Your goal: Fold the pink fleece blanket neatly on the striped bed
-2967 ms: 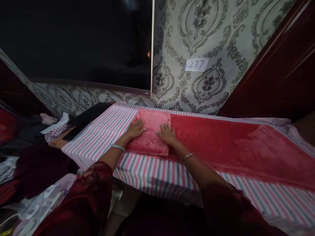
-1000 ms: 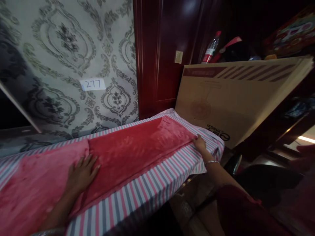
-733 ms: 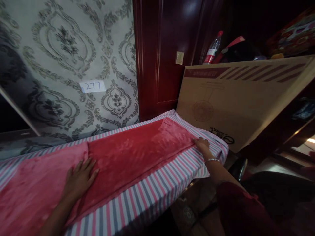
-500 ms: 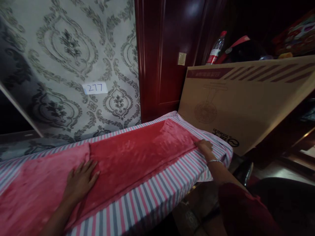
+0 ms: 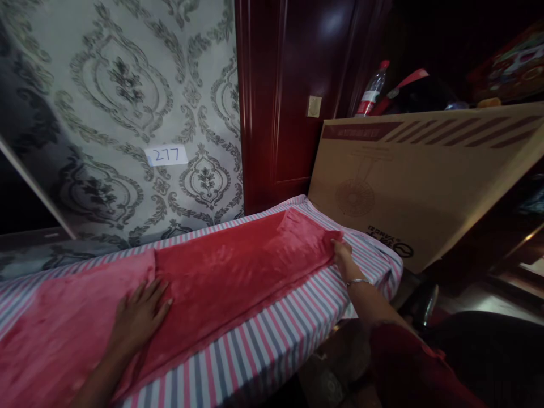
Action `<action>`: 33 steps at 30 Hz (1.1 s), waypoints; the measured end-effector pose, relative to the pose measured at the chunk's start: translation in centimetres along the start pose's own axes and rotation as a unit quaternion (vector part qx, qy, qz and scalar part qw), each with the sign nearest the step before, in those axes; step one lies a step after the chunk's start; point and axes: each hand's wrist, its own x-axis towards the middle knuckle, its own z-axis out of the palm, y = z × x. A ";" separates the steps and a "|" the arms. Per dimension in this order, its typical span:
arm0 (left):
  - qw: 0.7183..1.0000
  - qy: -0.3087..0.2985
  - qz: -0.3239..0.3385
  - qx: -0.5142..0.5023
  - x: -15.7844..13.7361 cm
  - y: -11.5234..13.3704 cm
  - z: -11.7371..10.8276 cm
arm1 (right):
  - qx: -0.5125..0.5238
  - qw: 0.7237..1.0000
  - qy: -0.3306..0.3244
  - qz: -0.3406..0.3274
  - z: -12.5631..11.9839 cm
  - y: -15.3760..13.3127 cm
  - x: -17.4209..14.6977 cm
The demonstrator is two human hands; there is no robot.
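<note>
A long strip of red plush cloth (image 5: 221, 258) lies folded along the table, its left part a lighter pink-red with a fold edge across it. My left hand (image 5: 142, 311) rests flat on the cloth beside that fold edge, fingers spread. At the far right end, my right hand (image 5: 342, 252) pinches the near corner of the red cloth and lifts it slightly, so the corner curls up. A bracelet circles my right wrist. Underneath lies a striped tablecloth (image 5: 250, 334) in pink, grey and white.
A large cardboard box (image 5: 416, 181) stands at the table's right end, with a plastic bottle (image 5: 373, 90) on top. Patterned wallpaper (image 5: 123, 85) with a "277" paper label (image 5: 166, 154) and a dark red wooden panel (image 5: 276, 102) rise behind the table. A dark seat (image 5: 488, 345) is at lower right.
My right hand has moved a little left and up, raising the cloth's right corner off the tablecloth. My left hand has stayed in place.
</note>
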 end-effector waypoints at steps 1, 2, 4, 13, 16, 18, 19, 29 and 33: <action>1.000 0.001 0.000 0.000 0.0 0.0 0.0 | -0.007 1.000 -0.004 -0.007 0.4 -0.8 -0.2; 1.000 0.003 -0.001 0.001 -0.1 0.0 0.0 | -0.017 1.000 -0.011 -0.016 1.0 -1.6 -0.5; 1.000 0.005 -0.002 0.003 -0.1 -0.1 0.0 | -0.030 0.998 -0.040 -0.048 2.6 -3.6 -1.5; 1.000 0.012 -0.003 -0.008 -0.3 0.3 -0.2 | -0.134 0.846 -0.385 -0.344 6.9 -4.2 -14.0; 1.000 0.012 -0.002 -0.006 -0.4 0.5 -0.3 | -0.150 0.794 -0.454 -0.377 6.0 -1.7 -16.7; 1.000 0.007 -0.002 -0.004 -0.4 0.6 -0.4 | -0.140 0.786 -0.471 -0.375 5.6 -0.6 -17.3; 1.000 0.004 -0.003 -0.003 -0.5 0.6 -0.4 | -0.130 0.792 -0.471 -0.366 5.4 -0.5 -17.4; 0.972 0.023 0.031 -0.230 2.1 4.0 -2.5 | 0.024 0.883 -0.387 -0.263 4.1 -4.6 -16.1; 0.781 -0.134 -0.116 -0.599 6.3 9.8 -2.5 | 0.025 0.867 -0.436 -0.240 2.8 -2.1 -17.1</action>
